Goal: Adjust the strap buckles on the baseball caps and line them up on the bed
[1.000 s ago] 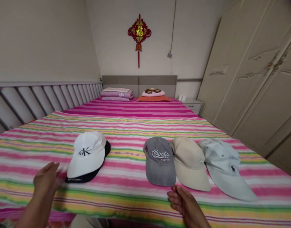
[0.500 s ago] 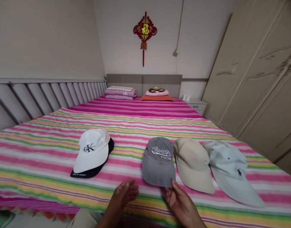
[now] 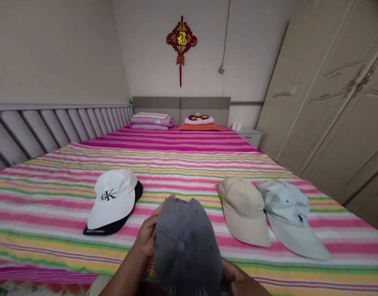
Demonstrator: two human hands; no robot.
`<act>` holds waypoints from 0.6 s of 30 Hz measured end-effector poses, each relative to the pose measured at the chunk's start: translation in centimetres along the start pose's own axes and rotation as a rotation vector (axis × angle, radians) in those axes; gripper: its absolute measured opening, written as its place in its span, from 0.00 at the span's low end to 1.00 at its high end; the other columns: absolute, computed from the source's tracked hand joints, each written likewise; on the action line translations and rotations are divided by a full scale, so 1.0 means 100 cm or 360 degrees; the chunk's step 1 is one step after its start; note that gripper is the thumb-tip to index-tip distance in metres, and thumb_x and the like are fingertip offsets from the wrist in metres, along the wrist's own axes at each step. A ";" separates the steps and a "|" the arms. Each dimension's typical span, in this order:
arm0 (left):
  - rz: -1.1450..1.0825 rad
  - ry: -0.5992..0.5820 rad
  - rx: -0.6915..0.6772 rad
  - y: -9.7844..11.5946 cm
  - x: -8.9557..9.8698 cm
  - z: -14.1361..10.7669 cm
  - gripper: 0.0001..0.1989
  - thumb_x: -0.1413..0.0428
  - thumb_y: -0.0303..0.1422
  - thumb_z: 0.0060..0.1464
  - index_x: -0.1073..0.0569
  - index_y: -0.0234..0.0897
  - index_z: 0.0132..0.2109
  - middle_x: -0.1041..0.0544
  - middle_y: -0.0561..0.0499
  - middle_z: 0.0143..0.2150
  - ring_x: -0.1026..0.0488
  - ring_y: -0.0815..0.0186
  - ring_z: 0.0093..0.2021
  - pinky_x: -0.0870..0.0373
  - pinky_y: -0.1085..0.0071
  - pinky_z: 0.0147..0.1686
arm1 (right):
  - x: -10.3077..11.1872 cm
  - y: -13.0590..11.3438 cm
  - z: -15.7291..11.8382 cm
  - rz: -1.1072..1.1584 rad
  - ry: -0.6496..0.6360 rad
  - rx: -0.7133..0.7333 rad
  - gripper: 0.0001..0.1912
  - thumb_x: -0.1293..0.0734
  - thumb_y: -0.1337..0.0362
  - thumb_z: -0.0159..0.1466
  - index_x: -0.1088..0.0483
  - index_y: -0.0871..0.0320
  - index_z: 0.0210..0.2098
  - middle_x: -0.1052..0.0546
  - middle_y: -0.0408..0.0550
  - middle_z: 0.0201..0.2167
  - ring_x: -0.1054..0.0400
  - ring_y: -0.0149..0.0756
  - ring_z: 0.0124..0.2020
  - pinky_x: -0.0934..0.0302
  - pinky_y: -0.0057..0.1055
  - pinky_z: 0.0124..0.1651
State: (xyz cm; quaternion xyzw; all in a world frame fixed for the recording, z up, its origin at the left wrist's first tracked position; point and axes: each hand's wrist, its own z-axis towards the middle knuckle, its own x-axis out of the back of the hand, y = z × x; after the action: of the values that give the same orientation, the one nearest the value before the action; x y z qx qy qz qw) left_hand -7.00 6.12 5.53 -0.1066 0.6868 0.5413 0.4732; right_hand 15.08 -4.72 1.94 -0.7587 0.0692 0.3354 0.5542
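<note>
A grey baseball cap [image 3: 184, 242] is held up over the near part of the bed, its crown turned toward me and its brim out of sight below. My left hand [image 3: 148, 230] grips the cap's left side near the back edge. On the lower right side, my right hand [image 3: 233, 276] holds it too, with part of the fingers hidden behind the cap. A white cap with black lettering [image 3: 113, 201] lies to the left, on top of a black cap [image 3: 123, 222]. To the right sit a beige cap [image 3: 244, 211] and a pale blue cap [image 3: 292, 218], touching each other.
Under the caps spreads a striped bedsheet [image 3: 176, 162]. Folded purple bedding [image 3: 152, 122] and a pink folded item on an orange one [image 3: 199, 126] rest by the headboard [image 3: 204, 105]. A metal rail [image 3: 62, 123] runs along the left, a wardrobe [image 3: 330, 107] along the right.
The grey cap has been lifted off the bed beside the beige cap, brought nearer and turned crown toward me. My left hand, empty before, now grips it as well.
</note>
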 end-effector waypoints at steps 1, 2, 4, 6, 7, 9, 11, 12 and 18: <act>0.0075 -0.0049 0.0026 -0.003 -0.009 -0.002 0.26 0.44 0.23 0.41 0.31 0.40 0.51 0.23 0.49 0.42 0.25 0.64 0.34 0.31 0.71 0.36 | -0.002 -0.007 0.001 0.0048 -0.0010 0.0071 0.24 0.29 0.49 0.44 0.27 0.56 0.37 0.23 0.48 0.31 0.30 0.43 0.34 0.39 0.33 0.38; 0.0153 -0.0106 0.0067 -0.006 -0.018 -0.004 0.29 0.43 0.22 0.40 0.33 0.40 0.52 0.24 0.48 0.43 0.25 0.63 0.35 0.32 0.72 0.34 | -0.005 -0.013 0.004 0.0099 -0.0024 0.0159 0.24 0.32 0.47 0.48 0.27 0.56 0.37 0.23 0.49 0.31 0.31 0.42 0.35 0.40 0.33 0.38; 0.0311 -0.0234 0.0191 -0.011 -0.032 -0.007 0.31 0.41 0.23 0.38 0.34 0.39 0.53 0.25 0.45 0.46 0.26 0.61 0.39 0.32 0.71 0.36 | -0.011 -0.025 0.010 0.0183 -0.0023 0.0241 0.22 0.36 0.46 0.52 0.28 0.57 0.37 0.24 0.50 0.31 0.31 0.40 0.34 0.40 0.31 0.36; 0.0433 -0.0340 0.0305 -0.015 -0.040 -0.010 0.30 0.39 0.26 0.38 0.33 0.37 0.53 0.26 0.43 0.47 0.28 0.59 0.44 0.35 0.68 0.42 | -0.017 -0.035 0.017 0.0202 -0.0005 0.0265 0.19 0.34 0.50 0.53 0.28 0.59 0.35 0.26 0.48 0.27 0.33 0.35 0.29 0.41 0.27 0.32; 0.0464 -0.0362 0.0326 -0.017 -0.042 -0.011 0.28 0.39 0.28 0.39 0.32 0.36 0.52 0.26 0.42 0.47 0.29 0.59 0.44 0.36 0.67 0.43 | -0.021 -0.040 0.019 0.0190 0.0011 0.0270 0.17 0.33 0.52 0.52 0.28 0.60 0.33 0.27 0.46 0.25 0.34 0.32 0.26 0.43 0.25 0.30; 0.0485 -0.0318 0.0282 -0.020 -0.045 -0.012 0.22 0.39 0.33 0.41 0.28 0.34 0.47 0.24 0.42 0.42 0.28 0.61 0.41 0.36 0.69 0.41 | -0.026 -0.046 0.020 0.0166 0.0048 0.0280 0.13 0.29 0.57 0.49 0.30 0.60 0.29 0.29 0.43 0.21 0.37 0.27 0.22 0.46 0.21 0.27; 0.0446 -0.0215 0.0191 -0.024 -0.047 -0.012 0.15 0.39 0.34 0.41 0.26 0.33 0.39 0.23 0.46 0.33 0.28 0.68 0.32 0.36 0.75 0.33 | -0.028 -0.049 0.019 0.0161 0.0095 0.0293 0.12 0.27 0.60 0.47 0.32 0.60 0.26 0.30 0.41 0.19 0.40 0.24 0.20 0.49 0.20 0.25; 0.0419 -0.0172 0.0166 -0.026 -0.049 -0.012 0.12 0.39 0.34 0.41 0.26 0.33 0.35 0.24 0.49 0.29 0.29 0.71 0.27 0.37 0.77 0.29 | -0.028 -0.049 0.018 0.0150 0.0117 0.0307 0.13 0.27 0.61 0.47 0.33 0.60 0.25 0.31 0.40 0.17 0.42 0.23 0.18 0.51 0.19 0.24; 0.0472 0.0029 0.0455 -0.030 -0.065 -0.007 0.11 0.37 0.29 0.38 0.27 0.31 0.32 0.25 0.48 0.26 0.30 0.71 0.24 0.38 0.77 0.25 | -0.024 -0.046 0.017 -0.0235 0.0188 0.0379 0.13 0.30 0.58 0.50 0.36 0.60 0.26 0.33 0.38 0.12 0.51 0.20 0.12 0.61 0.19 0.17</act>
State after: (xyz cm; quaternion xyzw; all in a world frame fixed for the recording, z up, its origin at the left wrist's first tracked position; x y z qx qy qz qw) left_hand -1.99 1.94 8.61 0.0590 0.7690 0.5010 0.3926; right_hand 14.76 -2.14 6.71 -0.7089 0.0851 0.2380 0.6584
